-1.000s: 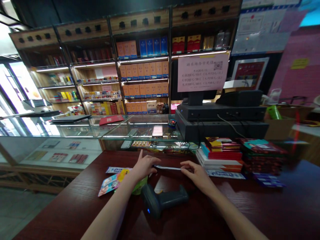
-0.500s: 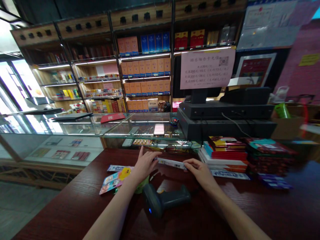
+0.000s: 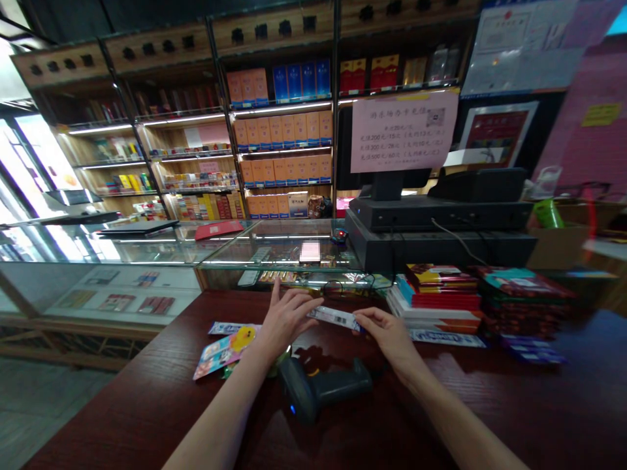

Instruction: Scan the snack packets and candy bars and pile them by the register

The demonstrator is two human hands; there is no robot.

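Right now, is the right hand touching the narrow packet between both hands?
Touching: head view shows the right hand pinching the packet by one end.

Scanner [image 3: 318, 390] up front, packet [image 3: 337, 318] just past it between left hand [image 3: 289, 320] and right hand [image 3: 386, 333]
So on the tabletop [image 3: 147, 395], some packs [image 3: 215, 358] lie left, a box stack [image 3: 438, 301] sits off right with another pile [image 3: 524, 303] right of it. Register [image 3: 441, 228] is behind the box stack, display case [image 3: 235, 256] runs along behind the tabletop, and shelves [image 3: 274, 47] are way at the back.
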